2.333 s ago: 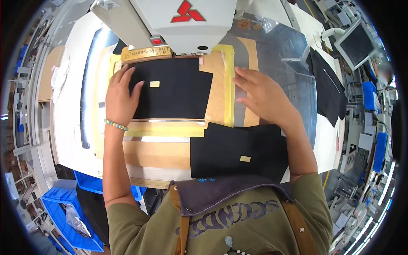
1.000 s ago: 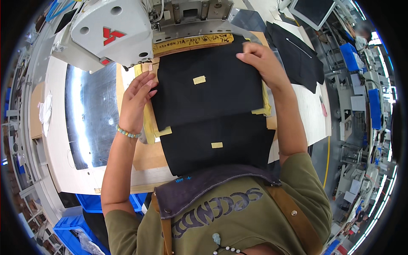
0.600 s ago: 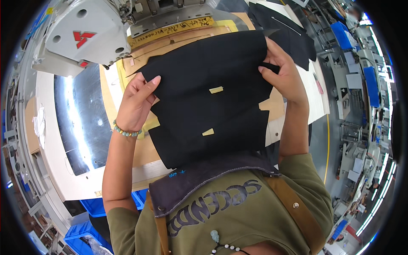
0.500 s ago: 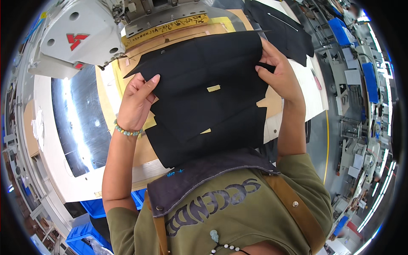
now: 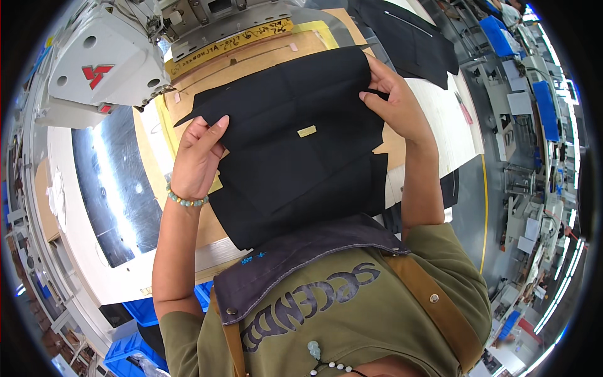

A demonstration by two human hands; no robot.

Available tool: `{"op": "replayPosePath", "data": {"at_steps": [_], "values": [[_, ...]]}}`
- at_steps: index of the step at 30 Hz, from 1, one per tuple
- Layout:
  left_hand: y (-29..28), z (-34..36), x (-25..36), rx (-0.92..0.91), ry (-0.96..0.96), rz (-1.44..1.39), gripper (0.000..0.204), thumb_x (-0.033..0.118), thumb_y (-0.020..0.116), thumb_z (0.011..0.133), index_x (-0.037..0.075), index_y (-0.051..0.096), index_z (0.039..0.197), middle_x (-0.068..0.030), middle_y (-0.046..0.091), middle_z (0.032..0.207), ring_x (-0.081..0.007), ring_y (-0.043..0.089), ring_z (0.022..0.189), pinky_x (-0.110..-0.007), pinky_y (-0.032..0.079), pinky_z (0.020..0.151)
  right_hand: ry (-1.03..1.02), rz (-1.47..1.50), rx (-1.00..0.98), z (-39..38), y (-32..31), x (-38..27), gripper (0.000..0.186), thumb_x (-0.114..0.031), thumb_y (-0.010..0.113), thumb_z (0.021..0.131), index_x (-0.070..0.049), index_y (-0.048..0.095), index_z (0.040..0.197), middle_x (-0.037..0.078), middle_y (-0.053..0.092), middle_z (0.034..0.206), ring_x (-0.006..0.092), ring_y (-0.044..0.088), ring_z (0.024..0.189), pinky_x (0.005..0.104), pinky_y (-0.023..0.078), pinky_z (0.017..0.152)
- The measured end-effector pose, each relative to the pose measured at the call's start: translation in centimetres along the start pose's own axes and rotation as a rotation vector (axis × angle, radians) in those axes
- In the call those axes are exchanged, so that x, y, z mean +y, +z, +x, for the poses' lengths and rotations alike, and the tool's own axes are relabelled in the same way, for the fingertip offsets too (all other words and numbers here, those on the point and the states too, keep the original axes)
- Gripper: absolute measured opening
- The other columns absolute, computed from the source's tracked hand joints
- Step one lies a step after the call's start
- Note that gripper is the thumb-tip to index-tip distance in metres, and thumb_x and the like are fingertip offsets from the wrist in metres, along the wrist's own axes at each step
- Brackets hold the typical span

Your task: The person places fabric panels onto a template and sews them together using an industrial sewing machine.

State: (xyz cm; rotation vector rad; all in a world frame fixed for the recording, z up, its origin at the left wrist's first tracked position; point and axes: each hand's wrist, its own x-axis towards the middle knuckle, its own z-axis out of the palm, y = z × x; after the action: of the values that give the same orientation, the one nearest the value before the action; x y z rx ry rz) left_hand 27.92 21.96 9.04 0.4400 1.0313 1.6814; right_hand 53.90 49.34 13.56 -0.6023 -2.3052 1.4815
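Observation:
A black fabric piece (image 5: pixel 282 100) is stretched between my two hands over the work table. My left hand (image 5: pixel 200 151) pinches its left edge between thumb and fingers. The right edge is gripped by my right hand (image 5: pixel 394 100), its thumb toward me and the fingers partly behind the cloth. A small yellow patch (image 5: pixel 307 131) shows near the middle of the black cloth. Lower down, black fabric (image 5: pixel 295 213) reaches toward my apron (image 5: pixel 314 245); I cannot tell whether it is one piece or another layer.
A white sewing machine head (image 5: pixel 94 63) stands at the far left. Beyond the cloth lies a tan template board (image 5: pixel 245 72) with a yellow strip (image 5: pixel 232 44). More black garment pieces (image 5: pixel 408 38) lie at the far right. Blue crates (image 5: pixel 135 355) sit below the table's left side.
Both hands and the cloth appear slightly further left in the picture, as does the machine. A second yellow bit lower on the cloth no longer shows. Both grips stay the same.

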Motion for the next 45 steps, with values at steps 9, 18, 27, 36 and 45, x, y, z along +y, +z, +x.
{"op": "replayPosePath", "data": {"at_steps": [9,18,27,36,45], "values": [[1.6,0.0,-0.2,-0.029,0.015,0.230,0.026,0.011,0.063,0.109,0.003,0.066,0.134,-0.0101,0.074,0.128,-0.0151,0.070,0.119,-0.032,0.054,0.103,-0.042,0.230,0.311,-1.4,-1.4,-0.8,0.043,-0.009,0.076,0.101,0.004,0.067,0.141,0.003,0.078,0.115,0.0085,0.070,0.106,0.0249,0.054,0.099],[2.2,-1.5,0.0,-0.120,0.284,1.253,0.049,0.005,0.076,0.095,0.008,0.068,0.143,-0.0119,0.070,0.134,-0.0264,0.066,0.126,-0.038,0.051,0.111,0.119,-0.876,1.244,-18.7,-21.7,-3.5,0.042,-0.019,0.073,0.100,-0.005,0.072,0.139,0.015,0.079,0.125,0.0214,0.076,0.112,0.0341,0.057,0.097],[4.3,-1.2,-1.0,-0.223,0.278,1.381,0.060,-0.001,0.081,0.088,0.005,0.065,0.145,-0.0087,0.065,0.131,-0.0218,0.064,0.109,-0.034,0.053,0.095,1.106,-1.446,0.937,-34.6,-28.6,3.6,0.052,-0.031,0.060,0.089,-0.020,0.075,0.137,0.019,0.074,0.131,0.0398,0.068,0.126,0.0488,0.053,0.109],[3.8,-1.7,-1.0,-0.211,0.240,1.396,0.056,0.002,0.085,0.086,0.003,0.069,0.139,-0.0101,0.063,0.119,-0.0234,0.066,0.107,-0.036,0.056,0.098,0.563,-0.501,1.624,-46.1,-26.6,18.6,0.039,-0.012,0.076,0.093,-0.003,0.077,0.130,0.012,0.080,0.124,0.0227,0.072,0.117,0.0352,0.052,0.104],[4.5,-1.0,-0.8,-0.225,0.227,1.398,0.052,0.005,0.087,0.085,0.002,0.070,0.134,-0.0097,0.062,0.113,-0.0242,0.066,0.106,-0.036,0.055,0.097,1.212,-0.652,1.633,-50.5,-18.0,31.0,0.048,-0.026,0.070,0.094,-0.003,0.071,0.137,0.021,0.075,0.132,0.0374,0.072,0.120,0.0416,0.054,0.106]]}}
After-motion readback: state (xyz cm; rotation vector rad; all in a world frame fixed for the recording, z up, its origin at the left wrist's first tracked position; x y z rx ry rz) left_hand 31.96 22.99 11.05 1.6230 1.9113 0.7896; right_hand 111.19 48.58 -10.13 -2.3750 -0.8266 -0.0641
